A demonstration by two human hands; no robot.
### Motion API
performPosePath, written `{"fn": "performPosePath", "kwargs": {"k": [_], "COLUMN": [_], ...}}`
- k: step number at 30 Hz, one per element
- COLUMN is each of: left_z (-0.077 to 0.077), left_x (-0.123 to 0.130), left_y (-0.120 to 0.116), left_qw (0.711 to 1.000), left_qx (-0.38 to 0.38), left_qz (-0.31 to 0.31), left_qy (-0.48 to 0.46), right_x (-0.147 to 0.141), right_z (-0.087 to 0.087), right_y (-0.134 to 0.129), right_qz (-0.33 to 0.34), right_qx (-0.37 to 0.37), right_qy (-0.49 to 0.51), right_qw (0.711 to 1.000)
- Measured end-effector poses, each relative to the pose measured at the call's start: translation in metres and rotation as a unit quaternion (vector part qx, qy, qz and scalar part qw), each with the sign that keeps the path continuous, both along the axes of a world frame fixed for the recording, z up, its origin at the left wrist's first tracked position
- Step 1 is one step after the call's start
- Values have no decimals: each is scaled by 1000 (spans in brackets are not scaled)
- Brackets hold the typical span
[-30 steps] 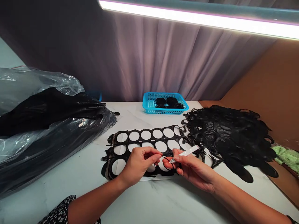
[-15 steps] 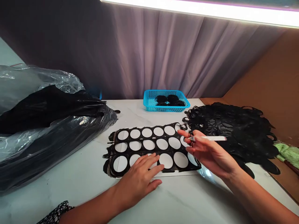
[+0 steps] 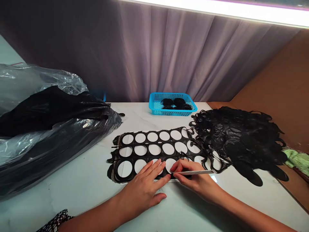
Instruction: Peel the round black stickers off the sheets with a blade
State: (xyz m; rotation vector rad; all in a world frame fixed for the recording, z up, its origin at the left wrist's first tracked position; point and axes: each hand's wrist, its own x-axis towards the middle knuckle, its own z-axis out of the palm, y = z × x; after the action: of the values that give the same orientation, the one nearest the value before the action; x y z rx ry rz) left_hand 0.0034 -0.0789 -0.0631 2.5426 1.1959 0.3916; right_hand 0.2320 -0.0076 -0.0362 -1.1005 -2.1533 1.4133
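A black sheet (image 3: 145, 144) with rows of round cut-outs lies flat on the table, white showing through the holes. My left hand (image 3: 147, 180) rests on its front row with the fingers spread. My right hand (image 3: 193, 175) pinches a slim pale pen-like tool (image 3: 198, 172), its tip down at the front edge of a hole just right of my left fingers. Thin black rings (image 3: 184, 156) loop up by the right hand's fingers; whether they hang on them I cannot tell. The tool's exact kind does not show.
Behind the sheet stands a blue perforated basket (image 3: 173, 112) holding bundles of black rings (image 3: 179, 102). A heap of black cut scraps (image 3: 241, 138) spreads at the right. On the left lies a clear plastic bag (image 3: 65, 135) with black sheet material. A green cloth (image 3: 298, 161) sits far right.
My right hand has come down and left from above the sheet's right end to its front row, the tool now angled into the sheet. The left hand stays in place.
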Motion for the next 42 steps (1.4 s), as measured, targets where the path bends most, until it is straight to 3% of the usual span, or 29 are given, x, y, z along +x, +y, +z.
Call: {"fn": "performPosePath", "kwargs": {"k": [6, 9, 11, 13, 15, 16, 18, 21, 24, 27, 29, 36, 42], "left_z": [0, 0, -1, -3, -4, -4, -4, 1, 8, 13, 13, 4, -1], "left_x": [-1, -4, -6, -7, -7, -8, -8, -9, -9, -4, 1, 9, 4], "left_y": [0, 1, 2, 3, 3, 3, 2, -1, -3, 2, 11, 33, 27], "left_qw": [1000, 999, 999, 999, 999, 999, 999, 999, 999, 999, 999, 995, 997], "left_qx": [-8, -13, -17, -25, -34, -37, -39, -39, -41, -16, 10, 4, -21], "left_qz": [-6, 0, 5, 8, 7, 7, 9, 10, 8, 23, 49, 83, 79], "left_qy": [-13, -33, -42, -38, -24, -18, -12, -7, 9, 19, 22, 47, 14], "right_x": [3, 2, 0, -2, 1, 4, 14, 30, 34, 26, 17, -14, -17], "right_z": [-7, -15, -20, -22, -19, -15, -6, 7, 13, 10, 6, -10, -13], "right_y": [-1, -9, -14, -13, -1, 10, 38, 77, 91, 86, 81, 64, 55], "right_qz": [15, 37, 70, 116, 136, 119, 30, -142, -216, -202, -175, -12, 13], "right_qx": [64, 173, 310, 441, 504, 508, 482, 370, 204, 25, -22, 31, 49], "right_qy": [-34, -67, -87, -101, -111, -119, -137, -161, -89, 14, 32, -3, -6], "right_qw": [997, 982, 944, 884, 846, 845, 865, 904, 951, 979, 984, 999, 999]}}
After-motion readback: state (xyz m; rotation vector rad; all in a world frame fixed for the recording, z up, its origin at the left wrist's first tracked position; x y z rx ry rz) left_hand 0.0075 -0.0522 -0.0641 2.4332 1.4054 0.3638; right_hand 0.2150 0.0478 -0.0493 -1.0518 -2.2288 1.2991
